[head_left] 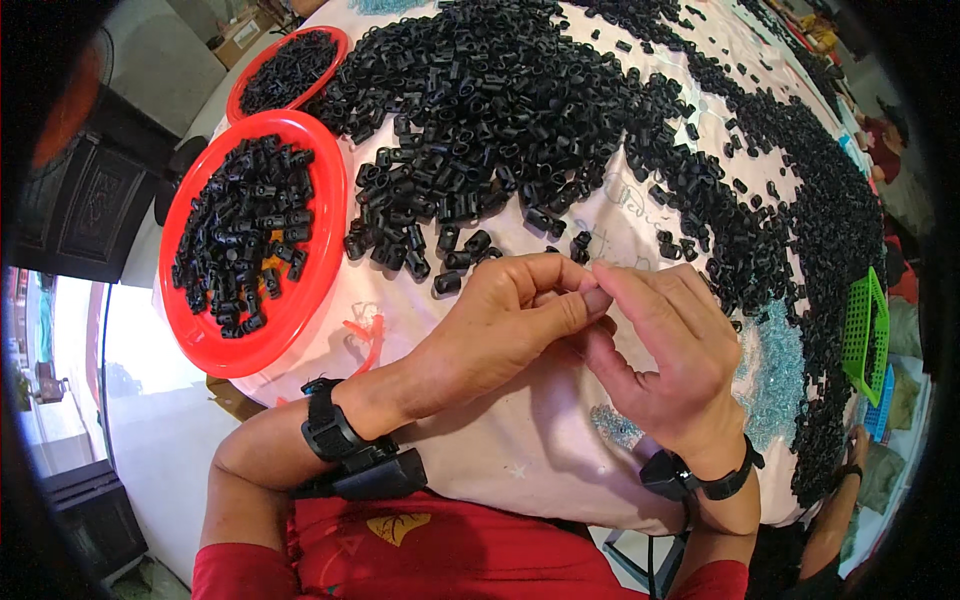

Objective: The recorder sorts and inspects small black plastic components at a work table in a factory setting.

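My left hand (500, 315) and my right hand (672, 350) meet over the near middle of the table, fingertips pinched together. Whatever they hold is small and hidden by the fingers. Just beyond my left hand lie several loose black plastic pieces (455, 260), short hollow tubes with side holes, like cord-lock bodies. They fringe a large heap of the same pieces (480, 100). Close to my right wrist is a patch of tiny shiny bluish parts (775, 375), with a smaller cluster (617, 425) between my forearms. Both wrists wear black straps.
At the left a red plate (334, 215) holds black pieces; a second red plate (345, 45) behind it holds thinner black parts. A red strip (374, 345) lies on the pale cloth (540, 440). More black parts (840, 200), a green basket (866, 330) and another person's arm (835, 510) are at right.
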`<state>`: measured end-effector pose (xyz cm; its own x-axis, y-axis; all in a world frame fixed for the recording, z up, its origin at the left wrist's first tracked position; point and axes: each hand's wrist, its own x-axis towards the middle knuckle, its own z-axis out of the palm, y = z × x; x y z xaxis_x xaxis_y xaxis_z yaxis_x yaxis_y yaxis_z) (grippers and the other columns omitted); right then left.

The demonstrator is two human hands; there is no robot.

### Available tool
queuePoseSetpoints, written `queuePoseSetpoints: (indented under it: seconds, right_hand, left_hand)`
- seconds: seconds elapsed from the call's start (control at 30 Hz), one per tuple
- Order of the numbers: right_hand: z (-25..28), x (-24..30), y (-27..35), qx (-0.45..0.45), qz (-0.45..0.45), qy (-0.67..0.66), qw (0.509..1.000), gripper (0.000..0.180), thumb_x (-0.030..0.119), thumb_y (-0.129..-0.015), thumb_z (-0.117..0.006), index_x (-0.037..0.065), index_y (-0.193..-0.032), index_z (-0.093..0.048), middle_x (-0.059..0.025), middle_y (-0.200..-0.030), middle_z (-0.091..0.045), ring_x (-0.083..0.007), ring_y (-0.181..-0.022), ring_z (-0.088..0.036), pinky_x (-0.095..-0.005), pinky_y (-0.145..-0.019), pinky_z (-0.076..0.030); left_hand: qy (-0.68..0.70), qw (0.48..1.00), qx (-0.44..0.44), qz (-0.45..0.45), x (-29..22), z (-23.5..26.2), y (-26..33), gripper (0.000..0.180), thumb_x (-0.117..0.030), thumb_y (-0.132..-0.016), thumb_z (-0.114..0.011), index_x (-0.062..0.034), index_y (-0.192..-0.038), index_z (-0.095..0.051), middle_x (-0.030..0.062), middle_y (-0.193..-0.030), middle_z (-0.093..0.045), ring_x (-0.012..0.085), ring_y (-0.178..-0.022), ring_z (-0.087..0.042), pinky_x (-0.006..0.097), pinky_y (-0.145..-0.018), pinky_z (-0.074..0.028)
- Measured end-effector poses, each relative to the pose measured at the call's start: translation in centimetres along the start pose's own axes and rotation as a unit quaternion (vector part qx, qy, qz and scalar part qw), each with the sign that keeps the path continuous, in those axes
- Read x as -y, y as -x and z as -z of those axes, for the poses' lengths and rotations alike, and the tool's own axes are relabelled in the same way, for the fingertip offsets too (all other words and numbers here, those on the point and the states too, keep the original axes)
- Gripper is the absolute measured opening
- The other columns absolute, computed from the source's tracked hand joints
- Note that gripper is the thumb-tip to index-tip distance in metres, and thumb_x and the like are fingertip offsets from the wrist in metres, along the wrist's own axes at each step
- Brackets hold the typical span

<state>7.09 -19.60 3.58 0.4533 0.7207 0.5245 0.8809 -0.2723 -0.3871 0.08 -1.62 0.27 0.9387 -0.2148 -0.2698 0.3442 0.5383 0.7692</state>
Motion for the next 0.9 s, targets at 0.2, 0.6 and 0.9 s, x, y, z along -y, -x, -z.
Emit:
queuePoseSetpoints:
  seconds: [0.2,0.6,0.9]
  right_hand:
    - [0.2,0.4,-0.3,0.005,-0.050,-0.011,0.999,0.053,0.000,-0.066,-0.083,0.000,-0.118,-0.071,-0.0134,-0.104,-0.071,-0.0298,-0.085,-0.066,-0.0362,-0.074,-0.056]
    - [-0.2,-0.2,0.0,0.004,-0.052,-0.024,0.998,0.049,0.002,-0.066,-0.084,0.000,-0.113,-0.072,-0.0148,-0.106,-0.070,-0.0305,-0.088,-0.066,-0.0364,-0.074,-0.056]
    - [-0.2,-0.3,0.1,0.003,-0.034,0.004,0.999,0.045,0.001,-0.064,-0.084,-0.001,-0.107,-0.072,-0.0136,-0.100,-0.071,-0.0302,-0.081,-0.066,-0.0365,-0.069,-0.054]
  left_hand:
    - [0.051,0.998,0.020,0.004,0.2,-0.1,0.0,0.028,-0.022,-0.107,-0.058,0.0006,-0.123,-0.065,0.0090,-0.112,-0.072,0.0145,-0.103,-0.069,0.030,-0.094,-0.055]
    - [0.050,0.998,0.014,0.047,-0.5,-0.3,0.2,0.029,-0.022,-0.107,-0.055,0.0001,-0.124,-0.065,0.0098,-0.115,-0.072,0.0149,-0.104,-0.069,0.031,-0.094,-0.056]
    - [0.053,0.996,0.033,0.067,-0.5,-0.5,0.8,0.034,-0.031,-0.110,-0.052,-0.0025,-0.118,-0.070,0.0030,-0.104,-0.072,0.0065,-0.090,-0.065,0.022,-0.080,-0.053]
